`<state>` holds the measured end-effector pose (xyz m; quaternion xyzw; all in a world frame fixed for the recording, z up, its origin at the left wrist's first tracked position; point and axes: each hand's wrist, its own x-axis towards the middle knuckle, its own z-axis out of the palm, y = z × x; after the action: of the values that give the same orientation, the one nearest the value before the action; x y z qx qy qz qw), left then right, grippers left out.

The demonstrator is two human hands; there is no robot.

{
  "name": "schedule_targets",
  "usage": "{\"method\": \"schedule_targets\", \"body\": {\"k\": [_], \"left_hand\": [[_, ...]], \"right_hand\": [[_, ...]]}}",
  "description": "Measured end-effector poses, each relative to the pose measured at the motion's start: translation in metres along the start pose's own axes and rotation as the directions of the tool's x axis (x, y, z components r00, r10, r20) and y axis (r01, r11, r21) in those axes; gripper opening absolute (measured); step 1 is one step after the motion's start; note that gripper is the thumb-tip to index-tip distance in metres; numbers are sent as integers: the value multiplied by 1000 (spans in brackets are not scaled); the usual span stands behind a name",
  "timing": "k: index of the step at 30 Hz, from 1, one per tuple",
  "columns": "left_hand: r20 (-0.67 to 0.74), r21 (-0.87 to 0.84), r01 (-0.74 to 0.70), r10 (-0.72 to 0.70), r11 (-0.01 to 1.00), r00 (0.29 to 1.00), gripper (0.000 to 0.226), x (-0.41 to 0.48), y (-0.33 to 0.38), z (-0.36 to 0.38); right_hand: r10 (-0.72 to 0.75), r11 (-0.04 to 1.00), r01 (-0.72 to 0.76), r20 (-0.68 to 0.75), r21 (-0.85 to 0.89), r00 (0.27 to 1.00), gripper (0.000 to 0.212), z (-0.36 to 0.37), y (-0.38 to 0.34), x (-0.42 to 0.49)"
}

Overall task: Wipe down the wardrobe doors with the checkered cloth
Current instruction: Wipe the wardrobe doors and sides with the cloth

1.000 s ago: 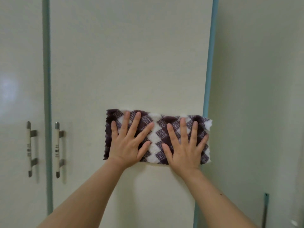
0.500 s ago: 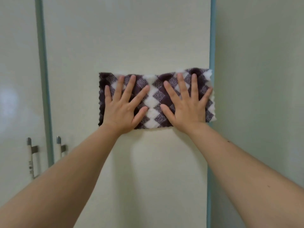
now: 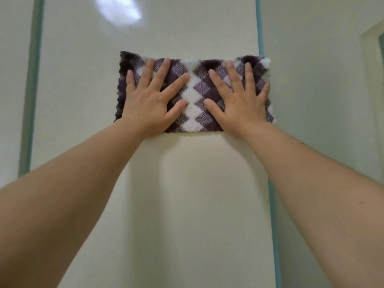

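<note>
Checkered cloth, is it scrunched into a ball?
No, the checkered cloth lies flat on the wardrobe door under the left hand and right hand.

Both forearms bare, stretched up and forward; left hand [image 3: 148, 102] flat, fingers spread; right hand [image 3: 239, 102] flat beside it, fingers spread; thumbs pointing inward.

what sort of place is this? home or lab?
Probably a home bedroom or dressing area: a tall glossy cream wardrobe door with a teal edge strip, and the left hand and right hand pressing a checkered cloth flat on it.
</note>
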<state>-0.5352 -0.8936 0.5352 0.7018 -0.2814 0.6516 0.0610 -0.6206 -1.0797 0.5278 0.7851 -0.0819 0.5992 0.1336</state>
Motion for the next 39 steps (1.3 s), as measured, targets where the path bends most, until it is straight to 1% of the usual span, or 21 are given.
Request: {"method": "schedule_targets", "body": {"k": [4, 11, 16, 22, 26, 29, 34, 39], "left_hand": [[-17, -1, -15, 15, 1000, 1000, 61, 12, 0, -1], [-41, -25, 1, -2, 1000, 999, 62, -4, 6, 1], [-35, -28, -8, 7, 1000, 999, 62, -33, 17, 4], [-42, 3, -10, 11, 1000, 999, 63, -83, 31, 14], [4, 28, 25, -25, 999, 1000, 67, -119, 41, 16], [28, 42, 25, -26, 999, 999, 67, -143, 48, 18], [3, 66, 10, -10, 998, 1000, 65, -183, 56, 24], [19, 49, 60, -61, 997, 998, 65, -231, 68, 29]], "right_hand": [[24, 1000, -24, -15, -4, 1000, 63, -1, 2, 4], [69, 997, -69, -12, 17, 998, 63, 4, -2, -13], [61, 998, -61, 1, 32, 998, 63, 10, -4, -47], [11, 1000, -9, -71, 27, 997, 65, 30, -10, -96], [-31, 999, 34, -126, 22, 992, 63, 41, -11, -124], [-39, 999, 41, -105, 12, 994, 63, 46, -14, -148], [-31, 1000, 31, -63, 2, 998, 63, 55, -20, -187], [-82, 997, 82, -18, -4, 996, 63, 62, -26, -222]]}}
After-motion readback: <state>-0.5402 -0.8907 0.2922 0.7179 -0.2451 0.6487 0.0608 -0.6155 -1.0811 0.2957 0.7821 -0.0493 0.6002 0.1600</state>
